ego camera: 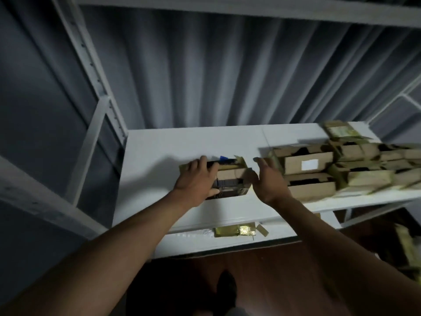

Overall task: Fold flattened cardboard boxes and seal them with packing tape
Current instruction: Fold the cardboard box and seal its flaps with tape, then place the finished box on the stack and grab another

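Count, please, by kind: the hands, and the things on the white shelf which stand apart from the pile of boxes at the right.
Hands: 2 (left hand, right hand)
Cardboard box: 1
Blue-tipped object behind the box: 1
Total: 4

- Two forearms are seen reaching in from the lower edge of the head view, both bare to the point where the picture cuts them off; no sleeve is seen on either.
- The left hand (196, 181) is bare: no glove, ring or watch is seen on it.
- The right hand (268, 181) is likewise bare, and its wrist is uncovered.
- A dark shoe (225, 290) is seen at the bottom centre, possibly black, though the dim light leaves its colour and make uncertain.
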